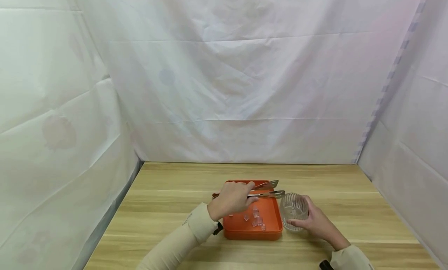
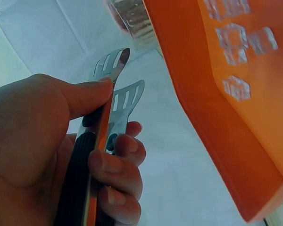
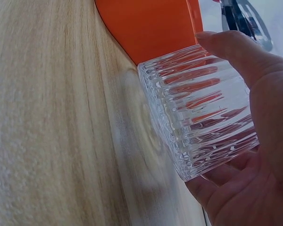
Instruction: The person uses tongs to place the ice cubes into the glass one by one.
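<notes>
My left hand [image 1: 231, 200] grips a pair of metal tongs [image 1: 267, 194] with slotted ends and dark handles, above the orange tray [image 1: 252, 235]. The two ends of the tongs stand apart with nothing between them, pointing right toward the glass. Inside the tray lie several clear ice-like cubes [image 1: 259, 221], mostly in its near half. A ribbed clear glass [image 1: 293, 208] stands close against the tray's right side. My right hand [image 1: 317, 222] holds this glass, thumb on one side and fingers round the other; its ribbed wall [image 3: 198, 108] fills the middle of the right wrist view.
A light wood-grain table [image 1: 168, 207] carries everything. White cloth [image 1: 224, 79] hangs behind it and at both sides. Dark wrist bands [image 1: 325, 265] show at the cuffs of the pale sleeves [image 1: 185, 239].
</notes>
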Demonstrator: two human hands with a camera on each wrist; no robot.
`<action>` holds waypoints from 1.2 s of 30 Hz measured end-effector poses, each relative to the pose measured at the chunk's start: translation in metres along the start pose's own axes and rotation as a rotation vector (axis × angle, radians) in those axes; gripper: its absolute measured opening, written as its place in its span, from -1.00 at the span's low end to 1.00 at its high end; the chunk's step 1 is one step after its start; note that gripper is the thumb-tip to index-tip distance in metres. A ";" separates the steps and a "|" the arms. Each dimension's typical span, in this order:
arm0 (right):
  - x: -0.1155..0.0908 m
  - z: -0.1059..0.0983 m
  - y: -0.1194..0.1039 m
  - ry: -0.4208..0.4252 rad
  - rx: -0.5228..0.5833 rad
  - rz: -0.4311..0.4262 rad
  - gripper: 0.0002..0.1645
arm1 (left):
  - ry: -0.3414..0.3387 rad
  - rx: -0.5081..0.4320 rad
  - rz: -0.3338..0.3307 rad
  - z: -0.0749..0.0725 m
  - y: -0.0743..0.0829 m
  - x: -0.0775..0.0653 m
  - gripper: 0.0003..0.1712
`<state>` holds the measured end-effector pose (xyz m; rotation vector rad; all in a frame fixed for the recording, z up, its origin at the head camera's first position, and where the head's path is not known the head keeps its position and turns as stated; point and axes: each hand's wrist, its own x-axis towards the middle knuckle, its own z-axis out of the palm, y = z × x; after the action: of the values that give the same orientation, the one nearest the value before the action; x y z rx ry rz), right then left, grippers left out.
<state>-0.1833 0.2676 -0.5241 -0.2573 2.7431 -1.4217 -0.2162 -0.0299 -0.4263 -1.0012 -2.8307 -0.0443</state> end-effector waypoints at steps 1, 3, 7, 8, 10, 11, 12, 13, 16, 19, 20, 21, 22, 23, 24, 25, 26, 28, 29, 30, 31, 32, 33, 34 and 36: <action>0.001 0.000 0.002 0.003 -0.001 -0.003 0.07 | 0.000 -0.001 -0.005 0.000 -0.002 -0.001 -0.57; 0.002 0.000 0.006 0.007 -0.006 -0.011 0.07 | 0.001 0.006 -0.013 0.000 -0.007 -0.003 -0.56; 0.002 0.001 0.008 0.016 -0.025 -0.021 0.08 | -0.020 0.016 -0.039 0.002 -0.015 -0.008 -0.52; 0.002 0.000 0.008 0.016 -0.029 -0.022 0.07 | -0.031 0.018 -0.049 0.003 -0.017 -0.009 -0.52; 0.002 0.000 0.008 0.015 -0.034 -0.022 0.07 | -0.055 0.023 -0.070 0.004 -0.020 -0.011 -0.51; 0.002 0.000 0.008 0.015 -0.037 -0.021 0.07 | -0.066 0.023 -0.080 0.005 -0.021 -0.012 -0.50; 0.002 0.000 0.008 0.014 -0.041 -0.023 0.07 | -0.076 0.022 -0.090 0.005 -0.022 -0.012 -0.50; 0.002 -0.001 0.008 0.015 -0.045 -0.023 0.06 | -0.083 0.022 -0.099 0.006 -0.024 -0.012 -0.51; 0.002 -0.001 0.008 0.017 -0.054 -0.023 0.05 | -0.084 0.035 -0.111 0.010 -0.028 -0.014 -0.51; 0.002 -0.001 0.008 0.017 -0.050 -0.026 0.05 | -0.078 0.047 -0.115 0.012 -0.031 -0.015 -0.52; 0.002 -0.001 0.008 0.017 -0.046 -0.027 0.05 | -0.079 0.045 -0.117 0.013 -0.031 -0.015 -0.52; 0.002 0.000 0.008 0.017 -0.044 -0.031 0.05 | -0.081 0.045 -0.119 0.013 -0.032 -0.016 -0.52; 0.002 0.000 0.008 0.018 -0.042 -0.034 0.06 | -0.084 0.037 -0.120 0.013 -0.033 -0.017 -0.52; 0.003 0.000 0.009 0.019 -0.039 -0.036 0.06 | -0.089 0.029 -0.124 0.014 -0.034 -0.017 -0.54; 0.003 0.000 0.009 0.020 -0.035 -0.038 0.06 | -0.093 0.024 -0.126 0.014 -0.035 -0.017 -0.54; 0.003 0.000 0.009 0.019 -0.032 -0.038 0.06 | -0.098 0.022 -0.128 0.015 -0.036 -0.018 -0.55; 0.003 0.000 0.009 0.018 -0.029 -0.040 0.06 | -0.103 0.022 -0.129 0.015 -0.037 -0.018 -0.55; 0.003 0.001 0.009 0.016 -0.022 -0.039 0.05 | -0.110 0.024 -0.127 0.016 -0.038 -0.018 -0.55; 0.003 0.001 0.009 0.014 -0.020 -0.038 0.05 | -0.114 0.023 -0.128 0.016 -0.038 -0.018 -0.55; 0.003 0.001 0.009 0.013 -0.022 -0.038 0.05 | -0.118 0.022 -0.128 0.016 -0.038 -0.018 -0.55; 0.003 0.001 0.009 0.013 -0.022 -0.037 0.05 | -0.122 0.020 -0.129 0.016 -0.038 -0.018 -0.54; 0.003 0.001 0.009 0.014 -0.023 -0.036 0.05 | -0.124 0.015 -0.128 0.016 -0.039 -0.018 -0.55; 0.003 0.001 0.008 0.016 -0.025 -0.036 0.05 | -0.122 0.011 -0.128 0.015 -0.039 -0.018 -0.55; 0.003 0.001 0.008 0.017 -0.026 -0.036 0.05 | -0.121 0.008 -0.127 0.015 -0.039 -0.018 -0.56; 0.003 0.001 0.007 0.020 -0.030 -0.038 0.05 | -0.117 0.009 -0.123 0.016 -0.040 -0.018 -0.58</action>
<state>-0.1869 0.2708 -0.5305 -0.2996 2.7921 -1.4010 -0.2291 -0.0708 -0.4437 -0.8535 -2.9934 0.0143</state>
